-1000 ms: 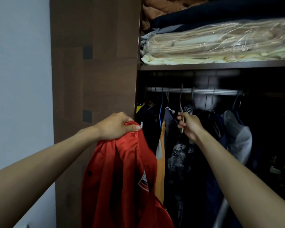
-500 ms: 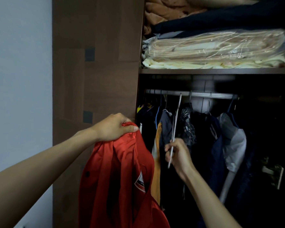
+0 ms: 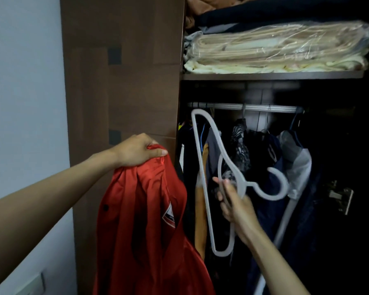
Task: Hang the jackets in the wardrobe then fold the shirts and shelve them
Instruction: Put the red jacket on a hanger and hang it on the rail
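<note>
Two hands are in view, both occupied. Your left hand (image 3: 136, 150) grips the red jacket (image 3: 145, 220) by a bunch of fabric at its top, fingers curled over it and thumb across the front. You hold the jacket up in front of the brown side panel (image 3: 124, 81) of the wardrobe, just left of the open compartment; it hangs down from your grip past the bottom of the frame. A white and red patch (image 3: 169, 217) shows on its right side.

Your right hand (image 3: 234, 205) grips a pale grey hanger (image 3: 219, 167) by its shoulder near the neck, fingers wrapped around the bar. The hanger is off the rail and turned on its side: the hook (image 3: 275, 184) points to the right, one end reaches up close to the rail, the other hangs below your hand. It is apart from the jacket.

Inside the wardrobe, a metal rail (image 3: 254, 107) runs under the shelf (image 3: 271, 75). Dark clothes (image 3: 262, 154) hang along it, with a light garment (image 3: 296, 167) toward the right end. On the shelf lies a cream bundle in clear plastic (image 3: 281, 45), with darker folded fabric stacked above it. A pale wall (image 3: 24, 92) stands to the left of the wardrobe.
</note>
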{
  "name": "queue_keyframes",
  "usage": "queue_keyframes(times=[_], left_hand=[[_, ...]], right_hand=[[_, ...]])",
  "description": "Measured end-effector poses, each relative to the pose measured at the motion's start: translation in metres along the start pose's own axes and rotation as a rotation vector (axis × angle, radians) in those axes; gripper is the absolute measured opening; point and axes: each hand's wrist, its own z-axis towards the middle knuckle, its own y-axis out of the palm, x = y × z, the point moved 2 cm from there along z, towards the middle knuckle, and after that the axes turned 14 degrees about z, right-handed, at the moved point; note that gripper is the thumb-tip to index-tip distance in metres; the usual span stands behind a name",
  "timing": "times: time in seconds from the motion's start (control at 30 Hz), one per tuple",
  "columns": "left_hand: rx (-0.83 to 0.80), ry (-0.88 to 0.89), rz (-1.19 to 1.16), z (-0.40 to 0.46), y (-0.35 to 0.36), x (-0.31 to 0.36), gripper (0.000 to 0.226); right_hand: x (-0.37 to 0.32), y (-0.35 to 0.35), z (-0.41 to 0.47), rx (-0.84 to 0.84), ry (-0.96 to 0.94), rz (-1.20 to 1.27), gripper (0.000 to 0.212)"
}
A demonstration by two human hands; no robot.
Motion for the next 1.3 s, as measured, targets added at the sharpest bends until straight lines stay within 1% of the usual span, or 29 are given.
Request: queue_keyframes(times=[0.07, 0.13, 0.2, 0.27, 0.37, 0.47, 0.53, 0.63, 0.7, 0.73, 0.77, 0.83, 0.93, 1.0, 1.03, 1.07, 1.1, 1.13, 1.17, 1.2, 1.23, 1.27, 1.3], left_hand=[[-0.015, -0.025, -0.007, -0.001, -0.003, -0.003, 0.037], [-0.014, -0.041, -0.014, -0.003, -0.007, -0.003, 0.036], [0.012, -0.053, -0.025, -0.007, -0.012, -0.003, 0.031], [0.091, -0.071, 0.008, -0.007, -0.020, -0.003, 0.026], [0.192, -0.117, 0.056, -0.007, -0.034, -0.005, 0.031], [0.222, -0.164, 0.097, -0.009, -0.049, -0.001, 0.033], [0.234, -0.171, 0.089, -0.011, -0.055, 0.006, 0.032], [0.247, -0.161, 0.055, -0.010, -0.057, 0.014, 0.032], [0.243, -0.171, -0.035, -0.011, -0.054, 0.023, 0.037], [0.244, -0.172, -0.092, -0.011, -0.051, 0.031, 0.042], [0.249, -0.163, -0.142, -0.011, -0.048, 0.041, 0.046], [0.243, -0.139, -0.199, -0.011, -0.043, 0.063, 0.049], [0.243, -0.086, -0.256, -0.019, -0.045, 0.097, 0.046], [0.262, -0.064, -0.341, -0.026, -0.049, 0.109, 0.042], [0.259, -0.073, -0.435, -0.031, -0.052, 0.112, 0.040], [0.247, -0.085, -0.521, -0.035, -0.056, 0.113, 0.039], [0.243, -0.084, -0.559, -0.039, -0.059, 0.112, 0.038], [0.261, -0.066, -0.496, -0.041, -0.064, 0.109, 0.038], [0.289, -0.034, -0.332, -0.042, -0.068, 0.103, 0.039], [0.306, 0.003, -0.115, -0.045, -0.071, 0.097, 0.040], [0.308, 0.022, 0.091, -0.048, -0.074, 0.091, 0.039], [0.288, 0.032, 0.242, -0.051, -0.075, 0.082, 0.038], [0.255, 0.039, 0.337, -0.056, -0.075, 0.075, 0.038]], right_hand=[[-0.008, -0.008, -0.010, -0.125, 0.057, 0.057, 0.043], [-0.013, -0.015, -0.021, -0.216, 0.150, 0.040, 0.041], [-0.016, -0.022, -0.031, -0.269, 0.244, -0.067, 0.036], [-0.019, -0.028, -0.041, -0.329, 0.306, -0.243, 0.030], [-0.020, -0.027, -0.054, -0.415, 0.388, -0.505, 0.023], [-0.021, -0.016, -0.065, -0.495, 0.428, -0.560, 0.020], [-0.023, -0.006, -0.068, -0.498, 0.395, -0.585, 0.018], [-0.023, 0.010, -0.068, -0.413, 0.274, -0.691, 0.016], [-0.016, 0.024, -0.063, -0.344, 0.207, -0.803, 0.018], [-0.010, 0.032, -0.059, -0.315, 0.192, -0.861, 0.022], [-0.004, 0.042, -0.056, -0.293, 0.193, -0.896, 0.026], [0.008, 0.066, -0.052, -0.290, 0.200, -0.967, 0.022], [0.023, 0.096, -0.052, -0.297, 0.231, -1.081, 0.031], [0.035, 0.103, -0.053, -0.299, 0.171, -1.052, 0.029], [0.041, 0.103, -0.053, -0.316, 0.133, -0.958, 0.023], [0.045, 0.100, -0.054, -0.329, 0.120, -0.818, 0.026], [0.048, 0.096, -0.055, -0.344, 0.111, -0.675, 0.034], [0.048, 0.091, -0.055, -0.349, 0.081, -0.564, 0.034], [0.043, 0.087, -0.056, -0.341, 0.042, -0.491, 0.025], [0.034, 0.085, -0.057, -0.325, 0.007, -0.435, 0.016], [0.024, 0.082, -0.058, -0.309, -0.022, -0.388, 0.016], [0.013, 0.078, -0.058, -0.300, -0.036, -0.340, 0.017], [0.003, 0.072, -0.057, -0.292, -0.033, -0.288, 0.017]])
